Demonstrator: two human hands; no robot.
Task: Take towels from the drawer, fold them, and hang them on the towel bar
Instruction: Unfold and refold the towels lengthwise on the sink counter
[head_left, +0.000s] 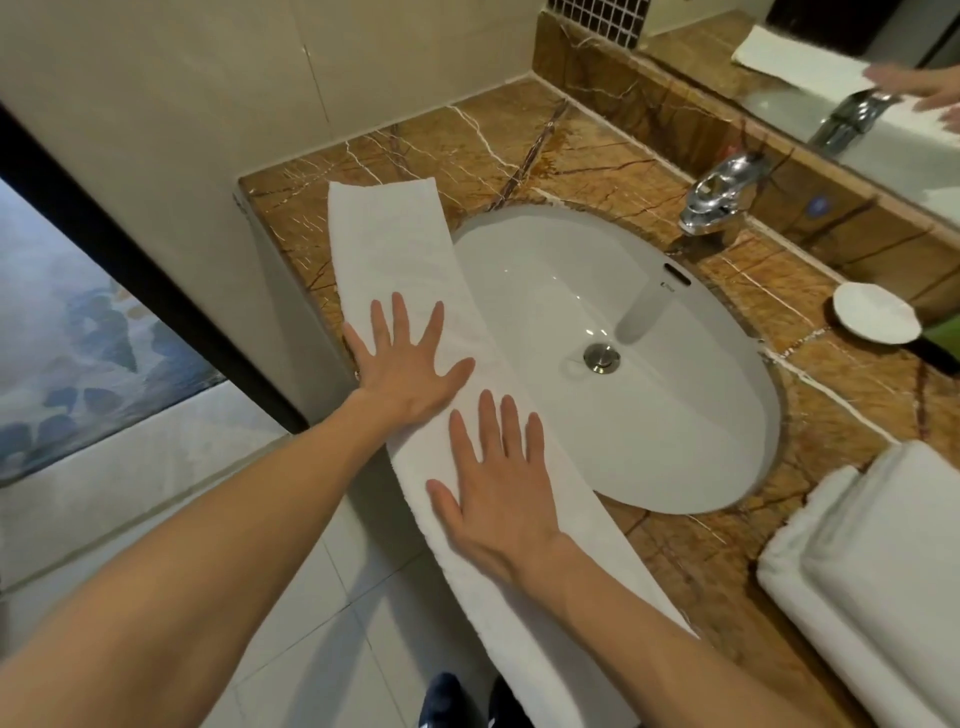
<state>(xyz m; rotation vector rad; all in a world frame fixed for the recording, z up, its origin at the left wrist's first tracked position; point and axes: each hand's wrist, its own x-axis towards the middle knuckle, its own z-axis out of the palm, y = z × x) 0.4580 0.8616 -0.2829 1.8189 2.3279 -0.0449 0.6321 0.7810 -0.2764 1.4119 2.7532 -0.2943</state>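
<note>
- A white towel (395, 249), folded lengthwise into a long narrow strip, lies flat along the table (519, 140) edge. It runs from 11 o'clock to 6 o'clock, its right side overlapping the sink (623, 415) rim.
- Folded towels (883, 571), white and thick, sit stacked on the table at 4 o'clock.

The bare left hand (410, 364) lies flat, palm down, with its fingers straight and spread wide. The bare right hand (498, 488) lies flat just beside it and nearer the body, fingers straight and slightly fanned. Both forearms are extended forward.
</note>
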